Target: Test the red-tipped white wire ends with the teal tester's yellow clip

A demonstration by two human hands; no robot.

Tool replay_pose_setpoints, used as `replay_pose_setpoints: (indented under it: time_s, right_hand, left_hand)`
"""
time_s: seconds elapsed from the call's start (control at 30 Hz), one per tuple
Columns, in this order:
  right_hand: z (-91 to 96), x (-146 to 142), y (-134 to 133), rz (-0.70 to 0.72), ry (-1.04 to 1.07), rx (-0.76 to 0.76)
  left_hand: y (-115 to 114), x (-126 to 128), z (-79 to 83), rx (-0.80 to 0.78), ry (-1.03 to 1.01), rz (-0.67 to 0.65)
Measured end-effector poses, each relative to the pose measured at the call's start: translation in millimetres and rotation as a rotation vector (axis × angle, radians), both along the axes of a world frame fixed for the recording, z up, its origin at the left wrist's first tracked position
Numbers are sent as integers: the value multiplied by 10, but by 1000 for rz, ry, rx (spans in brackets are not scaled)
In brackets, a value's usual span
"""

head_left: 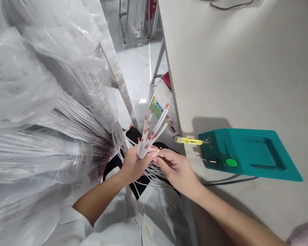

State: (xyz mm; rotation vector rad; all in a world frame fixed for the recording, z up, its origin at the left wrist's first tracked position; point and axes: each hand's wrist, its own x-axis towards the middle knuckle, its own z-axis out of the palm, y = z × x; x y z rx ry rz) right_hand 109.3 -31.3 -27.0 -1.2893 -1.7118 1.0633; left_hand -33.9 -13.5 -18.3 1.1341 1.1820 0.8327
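A bunch of white wires (154, 130) with coppery-orange ends sticks up out of my left hand (135, 164), which is closed around it. My right hand (176, 167) meets it on the right, thumb and forefinger pinched at one wire's coppery tip (159, 149). The long wire lengths (154, 172) hang below my hands and across my lap. On the table to the right lies a teal device (261, 153) with a round green button (231, 162). A yellow-handled tool (188, 140) sits at its left edge, apart from my right hand.
Large bundles of white wires (77, 116), partly wrapped in clear plastic (20, 82), fill the left side. The pale table (236, 75) spans the right. Between them are the floor (128, 68), a printed bag (161, 102) and a wheeled metal rack (127, 24). Black cables (231, 181) run beside the device.
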Motion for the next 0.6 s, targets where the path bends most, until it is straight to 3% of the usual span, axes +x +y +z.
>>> replay_pose_setpoints:
  time_s: [0.23, 0.37, 0.6]
  right_hand:
    - [95, 68, 8, -175, -58, 174]
    - [109, 53, 8, -169, -39, 214]
    - [95, 46, 39, -172, -40, 204]
  left_hand:
    - [-23, 47, 35, -22, 111, 99]
    - [-38, 63, -7, 67, 149, 66]
    - [-57, 21, -57, 49, 223, -13]
